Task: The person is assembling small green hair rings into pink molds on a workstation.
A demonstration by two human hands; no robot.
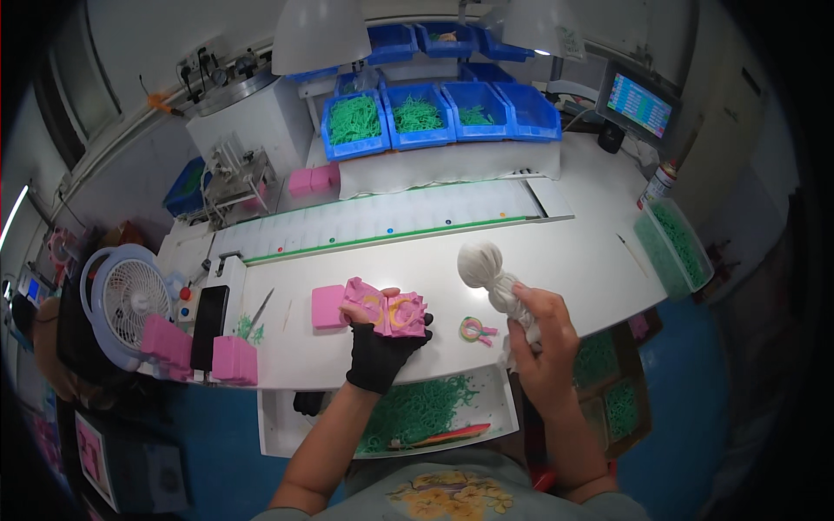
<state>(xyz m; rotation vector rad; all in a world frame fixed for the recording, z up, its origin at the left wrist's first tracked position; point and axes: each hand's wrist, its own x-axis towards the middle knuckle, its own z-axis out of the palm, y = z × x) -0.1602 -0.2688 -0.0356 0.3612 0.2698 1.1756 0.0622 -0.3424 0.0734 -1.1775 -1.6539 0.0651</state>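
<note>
Black-gloved left hand (380, 346) reaches up mid-frame, fingers clamped on a pink mold (386, 312) at its fingertips. Bare right hand (540, 328) grips a white cloth bundle (492, 276), whose round top sticks out above the fingers.

On my bench: small white round fan (130, 300) far left, black flat phone (209, 326) beside it, blue plastic bins of green pieces (417, 117) behind.

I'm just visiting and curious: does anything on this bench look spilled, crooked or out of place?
Mostly tidy. A few green bits lie loose on the white table beside the pink blocks, outside any bin. The gloved left hand holds a pink mould; the right hand grips a white cloth bundle.
</note>
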